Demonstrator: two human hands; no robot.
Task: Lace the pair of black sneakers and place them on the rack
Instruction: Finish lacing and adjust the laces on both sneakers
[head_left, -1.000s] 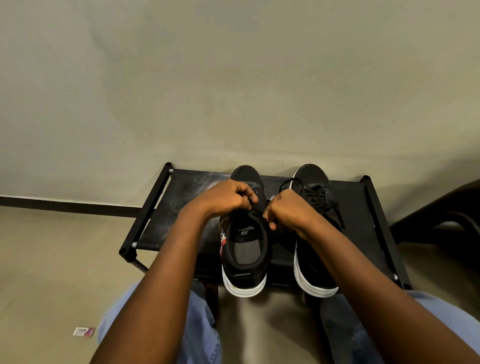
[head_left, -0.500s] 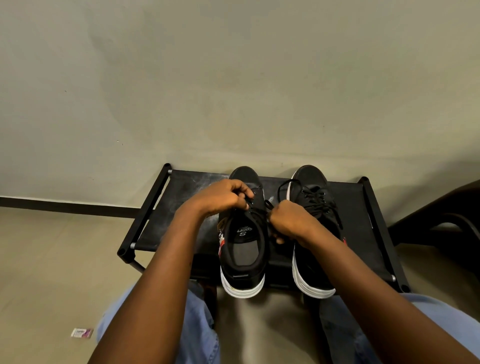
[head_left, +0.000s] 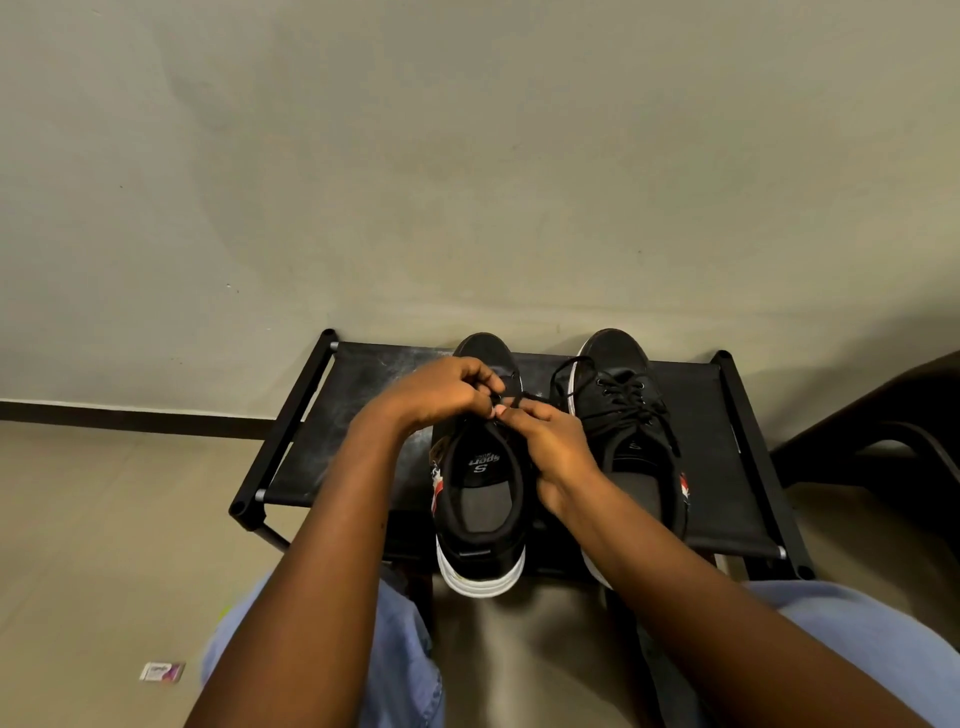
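Head view: left shoe (head_left: 480, 499) on rack (head_left: 358, 395), toe pointing away from me, both hands pinching its lace (head_left: 519, 399) over the tongue, left hand (head_left: 441, 392) farther, right hand (head_left: 553, 449) nearer.

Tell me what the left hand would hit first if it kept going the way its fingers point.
The left hand points toward the right hand, so it would probably meet those fingertips first, at the lace over the left sneaker. Depth is unclear.

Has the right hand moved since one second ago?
Yes. The right hand moved left, off the right sneaker, over the left sneaker.
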